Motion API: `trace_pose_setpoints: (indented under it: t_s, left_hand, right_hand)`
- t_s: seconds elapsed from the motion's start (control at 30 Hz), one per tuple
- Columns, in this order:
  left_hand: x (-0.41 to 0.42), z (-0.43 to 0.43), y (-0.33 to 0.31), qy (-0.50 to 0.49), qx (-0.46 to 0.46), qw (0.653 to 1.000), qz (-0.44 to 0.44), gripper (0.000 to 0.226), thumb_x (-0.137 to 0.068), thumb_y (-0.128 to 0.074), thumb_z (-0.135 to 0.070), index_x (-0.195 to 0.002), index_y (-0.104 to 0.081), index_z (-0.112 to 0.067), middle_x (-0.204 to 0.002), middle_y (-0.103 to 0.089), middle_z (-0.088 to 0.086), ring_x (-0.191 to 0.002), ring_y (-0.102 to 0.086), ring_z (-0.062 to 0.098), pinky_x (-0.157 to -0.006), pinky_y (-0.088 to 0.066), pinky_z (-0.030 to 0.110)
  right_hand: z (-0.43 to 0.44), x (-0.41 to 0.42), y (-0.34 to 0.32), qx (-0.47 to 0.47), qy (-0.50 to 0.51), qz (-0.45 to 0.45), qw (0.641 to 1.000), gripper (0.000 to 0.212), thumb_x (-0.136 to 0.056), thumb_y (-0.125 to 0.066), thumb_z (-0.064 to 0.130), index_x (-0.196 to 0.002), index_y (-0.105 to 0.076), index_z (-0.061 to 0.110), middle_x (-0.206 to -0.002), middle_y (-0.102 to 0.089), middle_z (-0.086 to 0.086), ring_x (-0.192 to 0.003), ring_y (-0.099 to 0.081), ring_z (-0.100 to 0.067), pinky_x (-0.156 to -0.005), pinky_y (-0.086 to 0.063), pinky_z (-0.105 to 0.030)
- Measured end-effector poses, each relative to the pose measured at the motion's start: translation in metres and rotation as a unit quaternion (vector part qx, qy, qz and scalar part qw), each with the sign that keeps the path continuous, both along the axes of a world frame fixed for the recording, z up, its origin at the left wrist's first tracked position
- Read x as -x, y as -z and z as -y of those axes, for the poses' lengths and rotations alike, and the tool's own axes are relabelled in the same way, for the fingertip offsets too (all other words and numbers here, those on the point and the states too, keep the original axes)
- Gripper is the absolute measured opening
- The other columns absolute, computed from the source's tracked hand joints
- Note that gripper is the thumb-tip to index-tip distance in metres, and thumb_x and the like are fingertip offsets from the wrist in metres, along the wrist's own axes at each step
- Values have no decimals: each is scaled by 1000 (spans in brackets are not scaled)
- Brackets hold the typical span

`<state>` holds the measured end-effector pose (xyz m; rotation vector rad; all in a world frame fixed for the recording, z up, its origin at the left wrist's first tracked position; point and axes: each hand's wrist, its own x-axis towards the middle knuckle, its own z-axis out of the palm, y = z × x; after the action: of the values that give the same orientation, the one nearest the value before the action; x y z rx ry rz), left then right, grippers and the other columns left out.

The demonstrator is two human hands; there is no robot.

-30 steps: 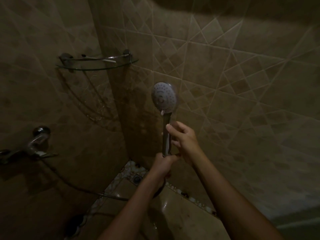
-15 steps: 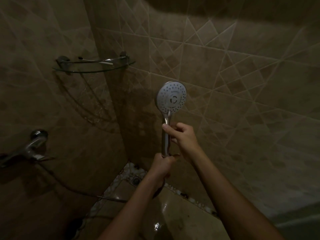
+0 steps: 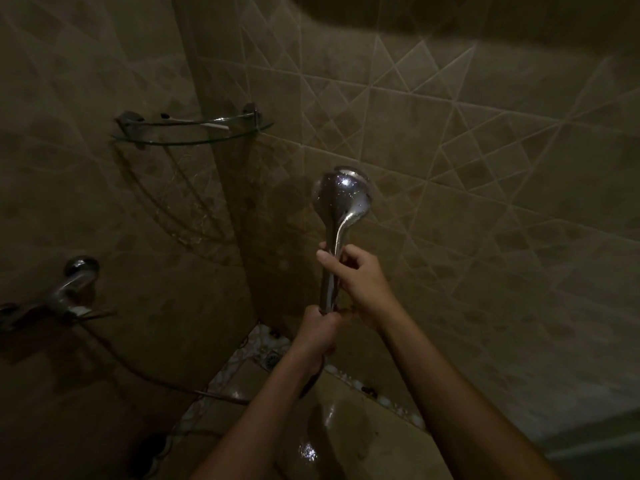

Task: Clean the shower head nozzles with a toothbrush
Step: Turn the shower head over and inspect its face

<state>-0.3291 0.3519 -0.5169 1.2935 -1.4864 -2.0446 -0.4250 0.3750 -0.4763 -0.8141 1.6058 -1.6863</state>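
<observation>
Fingers (image 3: 329,255) of the right hand (image 3: 362,282) are wrapping round the handle of the shower head (image 3: 343,199) halfway up, while the left hand (image 3: 317,329) is gripping its lower end. It is standing upright in front of the tiled corner (image 3: 221,202), showing its shiny back.

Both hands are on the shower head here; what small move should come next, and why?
Probably rotate the shower head until its nozzles face the person: only its chrome back shows now. The left hand and right hand both grip its handle, so a twist looks easy.
</observation>
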Motion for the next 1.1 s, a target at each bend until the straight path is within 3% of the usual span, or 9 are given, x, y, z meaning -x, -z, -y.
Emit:
trace_pose_setpoints:
  t_s: [0.1, 0.2, 0.37, 0.47, 0.6, 0.7, 0.77, 0.87, 1.1]
  left_hand:
    - [-2, -2, -1, -1, 1, 1000, -6, 24, -87, -69, -23, -87, -45, -21, -71, -50, 2, -49, -41, 10, -44, -28, 20]
    - [-2, -2, 1, -19, 11, 999, -28, 18, -86, -70, -19, -84, -53, -17, -66, -54, 1, -45, -45, 10, -43, -28, 18]
    - [-1, -1, 3, -23, 20, 999, -29, 16, -83, -71, -17, -78, -57, -17, -60, -53, 1, -45, -41, 12, -44, -26, 21]
    - [3, 1, 6, -25, 20, 999, -11, 20, -83, -69, -19, -100, -61, -11, -66, -55, 0, -50, -43, 12, -45, -29, 21]
    - [4, 2, 7, -24, 27, 999, 9, 29, -92, -58, -10, -117, -49, -1, -72, -54, 4, -49, -47, 11, -43, -32, 19]
    - [2, 4, 10, -27, 18, 999, 7, 39, -87, -67, -22, -115, -47, -4, -77, -55, 4, -53, -48, 11, -44, -32, 21]
    - [-1, 3, 8, -24, 10, 1000, 2, 30, -86, -69, -23, -104, -52, -7, -71, -53, 3, -51, -44, 11, -45, -30, 22]
    - [-1, 4, 10, -29, 9, 999, -9, 14, -88, -65, -15, -87, -51, -15, -61, -49, 0, -47, -40, 10, -47, -27, 23]
    - [-1, 5, 7, -27, 12, 1000, -1, 14, -89, -63, -15, -100, -57, -8, -60, -52, -3, -49, -43, 9, -46, -30, 21]
  right_hand:
    - [-3, 0, -2, -1, -11, -32, 999, 36, -88, -76, 29, -84, -63, -4, -69, -51, -1, -66, -54, -12, -66, -48, -27]
    - [-6, 1, -6, 1, -25, -7, 1000, 32, -91, -72, 23, -94, -58, -6, -80, -60, -10, -88, -69, -32, -86, -57, -41]
    - [-5, -1, -11, -9, -46, 70, 996, 13, -100, -59, 19, -97, -65, 8, -100, -73, -11, -106, -71, -32, -98, -53, -44]
    - [-5, -4, -10, -3, -32, 16, 999, 23, -95, -67, 25, -101, -68, 3, -100, -71, -20, -102, -71, -32, -94, -56, -45]
    - [-5, -7, -11, 5, -26, -44, 999, 20, -89, -75, 28, -93, -70, 9, -77, -66, 4, -77, -65, -10, -76, -55, -30]
    - [-5, -4, -12, 0, -30, -82, 996, 13, -92, -72, 27, -84, -65, 19, -75, -56, 4, -73, -58, -8, -74, -52, -28]
    - [-6, -2, -12, 3, -43, -71, 997, 6, -95, -67, 24, -98, -66, 18, -84, -60, -2, -81, -65, -12, -83, -57, -35]
    - [-4, -2, -11, 18, -68, 0, 997, 26, -100, -57, 11, -126, -61, 13, -99, -72, -3, -95, -72, -13, -90, -59, -37]
    - [-2, -10, -13, 41, -55, -3, 998, 22, -98, -62, 18, -119, -68, 12, -90, -73, 10, -90, -69, -6, -81, -55, -27]
